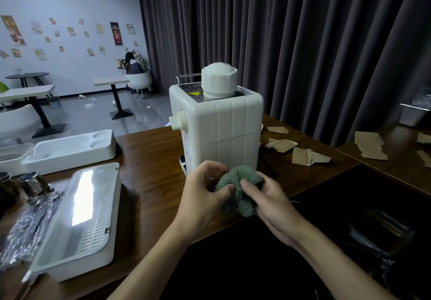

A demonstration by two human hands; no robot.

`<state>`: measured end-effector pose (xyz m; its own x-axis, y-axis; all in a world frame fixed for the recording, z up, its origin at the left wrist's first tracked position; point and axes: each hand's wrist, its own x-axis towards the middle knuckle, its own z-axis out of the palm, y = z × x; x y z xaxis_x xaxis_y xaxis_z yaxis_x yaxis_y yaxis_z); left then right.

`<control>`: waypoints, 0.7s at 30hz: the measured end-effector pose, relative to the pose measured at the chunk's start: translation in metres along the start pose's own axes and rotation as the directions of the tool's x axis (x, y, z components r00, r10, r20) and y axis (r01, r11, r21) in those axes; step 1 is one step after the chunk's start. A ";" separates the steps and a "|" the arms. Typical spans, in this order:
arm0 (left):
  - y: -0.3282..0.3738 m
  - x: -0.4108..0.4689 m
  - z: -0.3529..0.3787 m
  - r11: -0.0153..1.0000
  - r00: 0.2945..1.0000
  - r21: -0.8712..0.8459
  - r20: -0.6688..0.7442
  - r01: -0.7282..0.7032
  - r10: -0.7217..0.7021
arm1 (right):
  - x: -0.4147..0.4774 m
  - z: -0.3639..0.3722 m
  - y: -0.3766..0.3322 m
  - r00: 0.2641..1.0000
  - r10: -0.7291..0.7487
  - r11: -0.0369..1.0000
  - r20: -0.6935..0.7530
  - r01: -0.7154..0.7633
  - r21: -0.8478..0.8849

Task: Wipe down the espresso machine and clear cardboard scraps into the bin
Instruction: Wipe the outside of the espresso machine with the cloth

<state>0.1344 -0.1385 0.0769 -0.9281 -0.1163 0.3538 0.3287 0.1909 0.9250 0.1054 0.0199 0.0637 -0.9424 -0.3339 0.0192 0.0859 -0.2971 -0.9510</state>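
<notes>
Both hands are on the cloth (242, 183) right now. It's a green fuzzy one, bunched up into a wad just in front of the machine (224, 131), down near its base. My left hand (205, 190) has the fingers curled and pinches the left side of the wad between thumb and fingertips. My right hand (268, 204) grips the other side, thumb on top, the rest of the fingers tucked under where I can't see them.

The machine is white and stands upright on the wood table (151, 159) with its ribbed back toward me, a round cap (219, 80) on top and a knob (178, 121) sticking out on the left side. The cloth looks like it's just about touching the bottom edge, can't tell for sure.

The scraps (307, 157) lie flat on the table to the right of the machine, a few torn brown pieces, with more on the next table (396, 171) further right. To my left there's a white tray (70, 150), a clear-topped lid (88, 208) and some crumpled foil (30, 220).
</notes>
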 end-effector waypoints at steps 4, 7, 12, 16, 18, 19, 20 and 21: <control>-0.001 0.002 -0.014 0.951 0.989 0.274 0.031 -0.145 0.142 | 0.004 -0.002 0.003 0.980 -0.106 0.972 -0.165 0.068 -0.225; 0.015 0.012 -0.034 0.737 0.879 0.534 0.026 -0.415 0.476 | 0.017 -0.011 0.011 0.896 -0.234 0.908 -0.377 0.062 -0.415; 0.043 0.049 -0.063 0.471 0.836 0.794 0.083 -0.385 0.543 | 0.043 -0.017 0.025 0.765 -0.381 0.814 -0.519 0.012 -0.580; 0.048 0.077 -0.083 0.465 0.872 0.750 0.309 -0.469 0.381 | 0.051 -0.012 0.039 0.709 -0.439 0.768 -0.552 -0.023 -0.640; 0.047 0.082 -0.085 0.478 0.860 0.724 0.344 -0.498 0.377 | 0.052 -0.010 0.047 0.677 -0.459 0.761 -0.575 -0.035 -0.648; 0.047 0.084 -0.086 0.485 0.858 0.716 0.343 -0.503 0.383 | 0.052 -0.008 0.050 0.661 -0.473 0.758 -0.582 -0.032 -0.652; 0.046 0.086 -0.086 0.487 0.855 0.712 0.341 -0.506 0.391 | 0.052 -0.006 0.053 0.647 -0.497 0.745 -0.578 -0.024 -0.667; 0.044 0.087 -0.086 0.487 0.852 0.709 0.339 -0.510 0.399 | 0.052 -0.004 0.057 0.634 -0.535 0.717 -0.559 -0.010 -0.697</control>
<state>0.0832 -0.2242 0.1602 -0.7189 0.3071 0.6236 0.5088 0.8437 0.1712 0.0601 -0.0106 0.0097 -0.8241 0.4470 0.3480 -0.1543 0.4140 -0.8971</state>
